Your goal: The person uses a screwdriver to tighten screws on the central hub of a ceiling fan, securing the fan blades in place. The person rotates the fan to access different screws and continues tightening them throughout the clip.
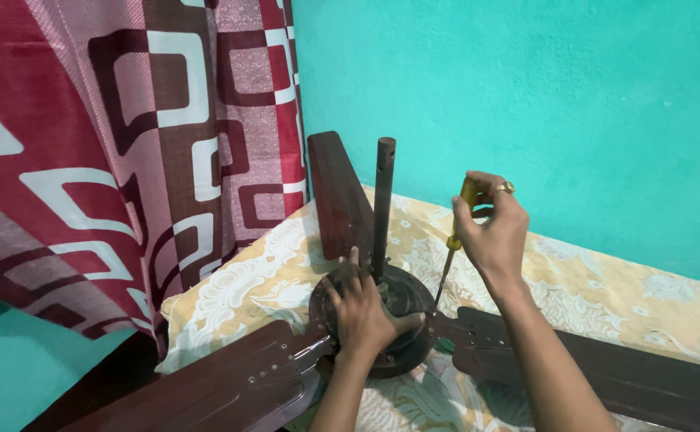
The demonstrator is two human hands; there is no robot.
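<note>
A dark brown ceiling fan lies on a table covered with a yellow and white patterned cloth (606,296). Its round motor housing (410,300) sits in the middle, with a dark downrod (383,200) standing upright from it. My left hand (362,308) lies flat on top of the housing, fingers spread beside the rod. My right hand (490,228) grips the yellow handle of a screwdriver (455,232). The thin shaft slants down to the housing's right edge, near where a blade joins.
Three brown blades spread out: one toward the back (338,192), one to the lower left (230,384), one to the right (606,368). A red and white patterned curtain (126,160) hangs at the left. A turquoise wall (526,96) rises behind the table.
</note>
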